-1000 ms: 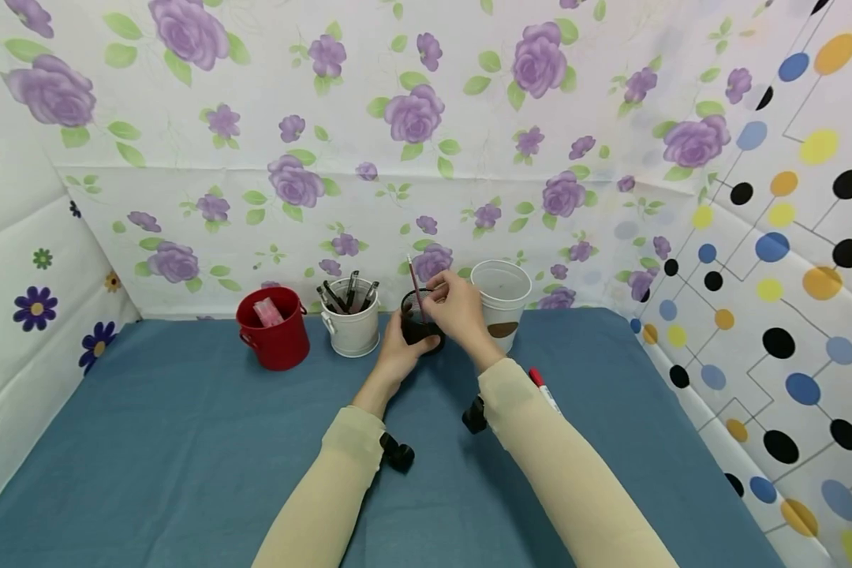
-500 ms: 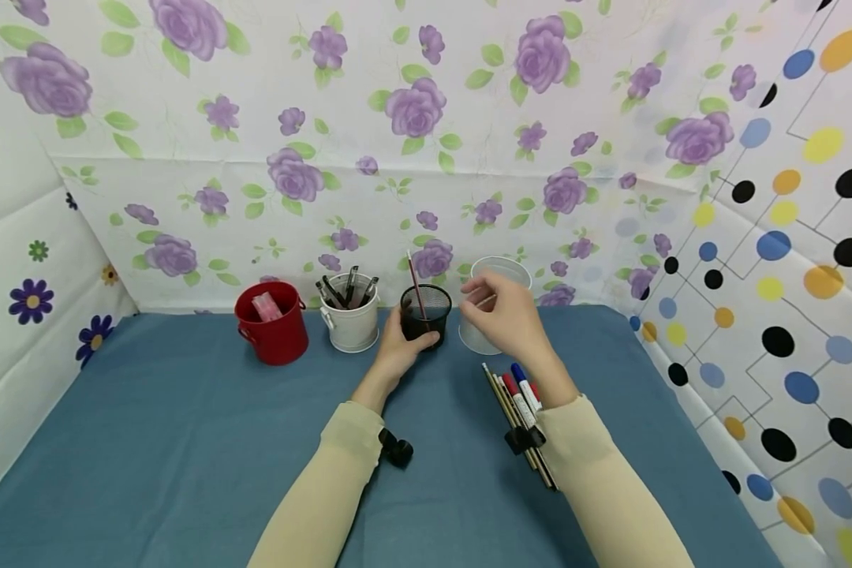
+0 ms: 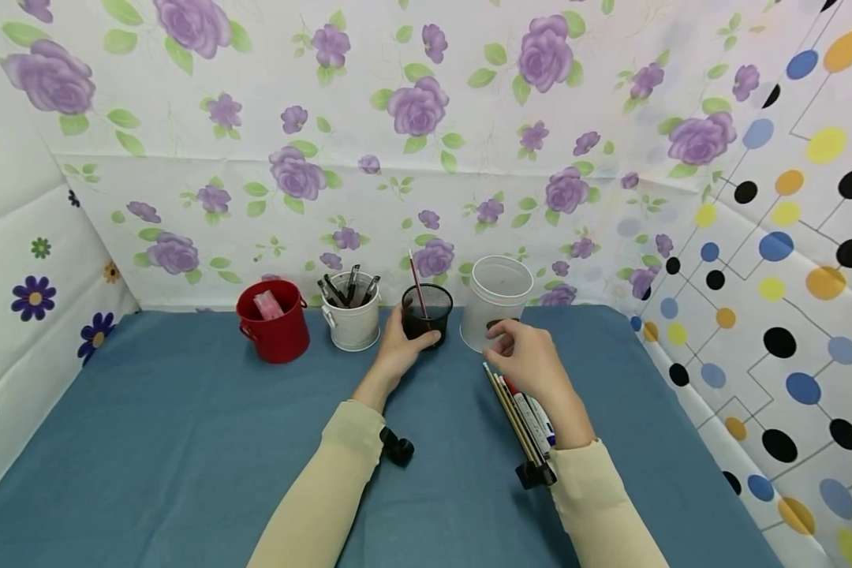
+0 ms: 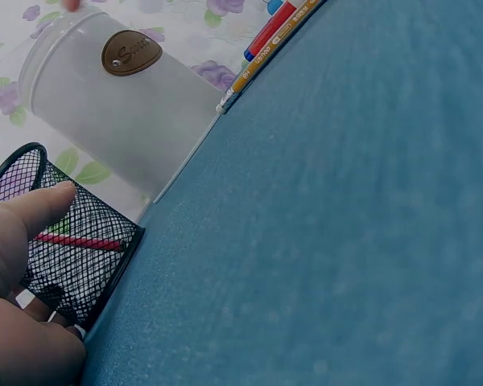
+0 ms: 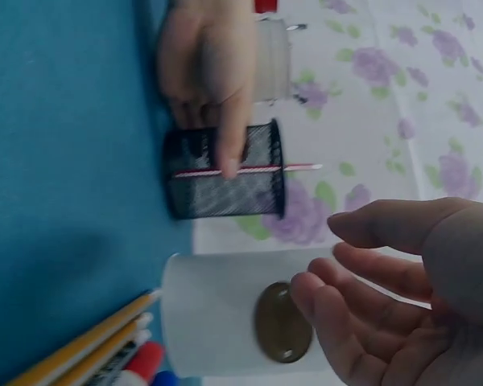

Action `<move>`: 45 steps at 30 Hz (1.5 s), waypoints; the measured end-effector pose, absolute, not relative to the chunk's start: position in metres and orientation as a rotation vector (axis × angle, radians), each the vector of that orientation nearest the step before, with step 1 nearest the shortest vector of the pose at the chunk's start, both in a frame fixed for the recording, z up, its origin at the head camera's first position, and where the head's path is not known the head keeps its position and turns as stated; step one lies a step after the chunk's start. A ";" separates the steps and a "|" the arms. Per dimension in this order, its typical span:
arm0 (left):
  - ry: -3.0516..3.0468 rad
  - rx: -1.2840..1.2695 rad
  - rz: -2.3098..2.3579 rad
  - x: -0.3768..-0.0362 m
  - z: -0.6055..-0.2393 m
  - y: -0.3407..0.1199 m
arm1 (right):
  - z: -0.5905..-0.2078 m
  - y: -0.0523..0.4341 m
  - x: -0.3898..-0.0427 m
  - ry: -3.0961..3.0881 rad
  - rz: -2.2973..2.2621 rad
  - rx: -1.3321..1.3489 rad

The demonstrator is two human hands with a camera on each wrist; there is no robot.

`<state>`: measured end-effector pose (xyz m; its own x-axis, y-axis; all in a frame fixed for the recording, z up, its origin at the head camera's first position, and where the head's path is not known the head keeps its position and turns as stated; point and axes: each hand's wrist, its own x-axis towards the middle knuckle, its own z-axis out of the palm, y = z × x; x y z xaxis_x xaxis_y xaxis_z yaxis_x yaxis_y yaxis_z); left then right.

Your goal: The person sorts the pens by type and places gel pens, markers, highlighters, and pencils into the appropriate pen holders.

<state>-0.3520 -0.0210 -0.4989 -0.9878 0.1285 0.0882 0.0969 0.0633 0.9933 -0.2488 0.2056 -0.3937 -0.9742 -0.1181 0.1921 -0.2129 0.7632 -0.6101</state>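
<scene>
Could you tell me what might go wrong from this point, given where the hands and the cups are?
The right hand hovers close to the frosted cup; a careless reach could tip it. Its sleeve lies over the pens and could sweep them aside. The left hand holds the mesh cup, whose leaning red pencil could snag.

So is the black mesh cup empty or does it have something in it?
Not empty: the black mesh cup holds one red pencil leaning inside, its tip above the rim.
</scene>
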 end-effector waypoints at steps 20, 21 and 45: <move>2.272 0.251 2.109 -0.352 -0.494 -0.015 | -0.432 0.216 -0.244 -3.018 0.801 0.143; 2.266 0.251 2.115 -0.352 -0.495 -0.015 | -0.433 0.216 -0.244 -3.026 0.779 0.148; 2.288 0.220 2.101 -0.354 -0.501 -0.022 | -0.448 0.200 -0.244 -3.077 0.611 0.096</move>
<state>-0.3543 -0.0220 -0.5011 -0.9896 0.1226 0.0749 0.0851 0.0797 0.9932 -0.2443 0.1997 -0.4481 -0.9981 -0.0596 0.0148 -0.0608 0.9223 -0.3816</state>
